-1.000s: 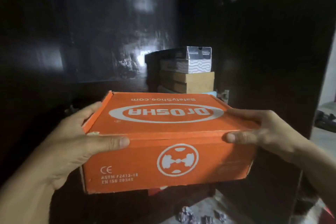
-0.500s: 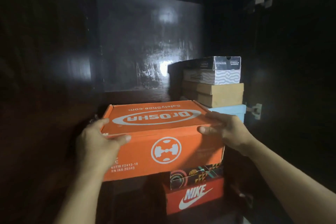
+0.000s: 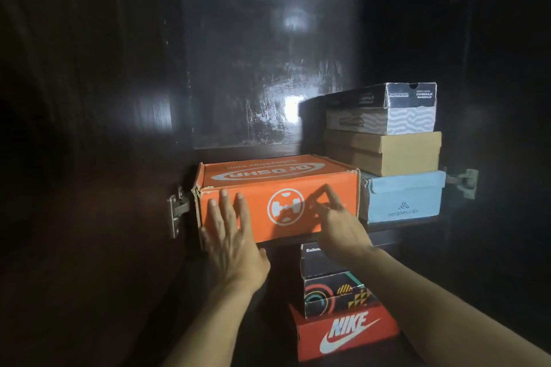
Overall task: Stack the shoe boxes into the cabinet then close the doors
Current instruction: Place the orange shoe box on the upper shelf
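An orange Dr.Osha shoe box (image 3: 277, 179) rests on the dark cabinet shelf (image 3: 396, 225), left of a stack. My left hand (image 3: 229, 235) lies flat against the box's front face, fingers spread. My right hand (image 3: 334, 217) touches the front face near its right side with its fingertips. The stack beside it has a light blue box (image 3: 402, 199) at the bottom, a brown box (image 3: 387, 152) on that and a black-and-white box (image 3: 384, 110) on top. Below the shelf stand a red Nike box (image 3: 346, 334), a patterned black box (image 3: 337, 292) and another black box (image 3: 316, 262).
The cabinet's left door (image 3: 89, 128) stands open, with a metal hinge (image 3: 176, 211) beside the orange box. Another hinge (image 3: 462, 182) sits on the right side wall. Room remains above the orange box, up to the cabinet's dark top.
The orange box went from being held in the air at both sides to resting on the shelf. Both hands moved off its sides onto its front face.
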